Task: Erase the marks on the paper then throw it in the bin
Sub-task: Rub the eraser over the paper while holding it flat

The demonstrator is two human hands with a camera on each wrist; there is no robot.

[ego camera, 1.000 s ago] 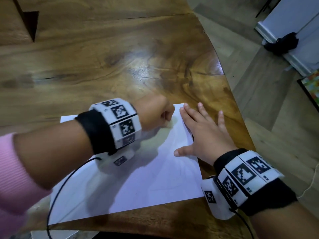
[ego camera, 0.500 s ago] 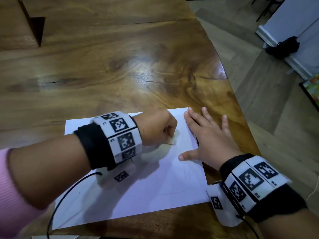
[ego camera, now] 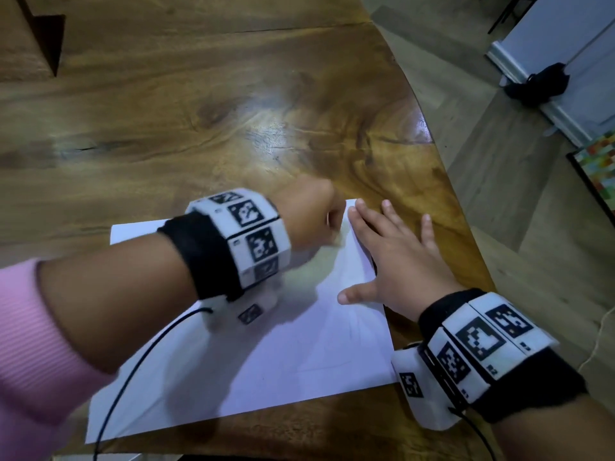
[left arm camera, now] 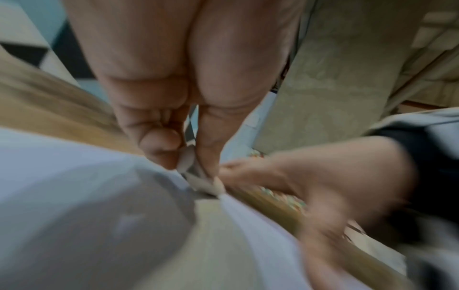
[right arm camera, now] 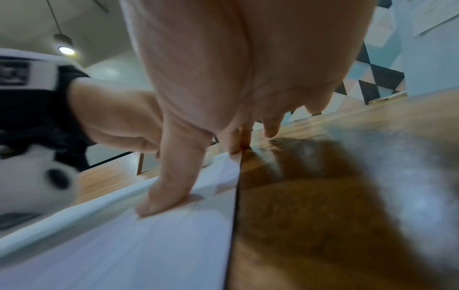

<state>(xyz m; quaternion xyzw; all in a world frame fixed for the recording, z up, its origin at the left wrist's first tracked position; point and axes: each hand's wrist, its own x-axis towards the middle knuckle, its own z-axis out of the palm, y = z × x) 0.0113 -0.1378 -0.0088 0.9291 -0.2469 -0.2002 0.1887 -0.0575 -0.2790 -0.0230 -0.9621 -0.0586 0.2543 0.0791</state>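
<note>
A white sheet of paper (ego camera: 283, 354) lies on the wooden table (ego camera: 199, 111) near its right edge, with faint pencil lines on its right half. My left hand (ego camera: 312, 217) is a closed fist at the paper's far right corner and pinches a small pale eraser (left arm camera: 185, 159) against the sheet. The eraser is hidden under the fist in the head view. My right hand (ego camera: 396, 257) lies flat with spread fingers on the paper's right edge (right arm camera: 233, 186), thumb (right arm camera: 164, 196) pressing the sheet, the other fingers partly on the wood.
The table's curved right edge (ego camera: 459, 207) drops to a wood-look floor. A black object (ego camera: 535, 84) lies on the floor by a white wall base at far right, and a colourful mat (ego camera: 599, 164) lies nearby. A dark notch (ego camera: 43, 41) cuts the table at top left.
My left fist with the eraser has slid back up toward the paper's far right corner, blurred by motion. The right hand has stayed flat on the paper's edge.
</note>
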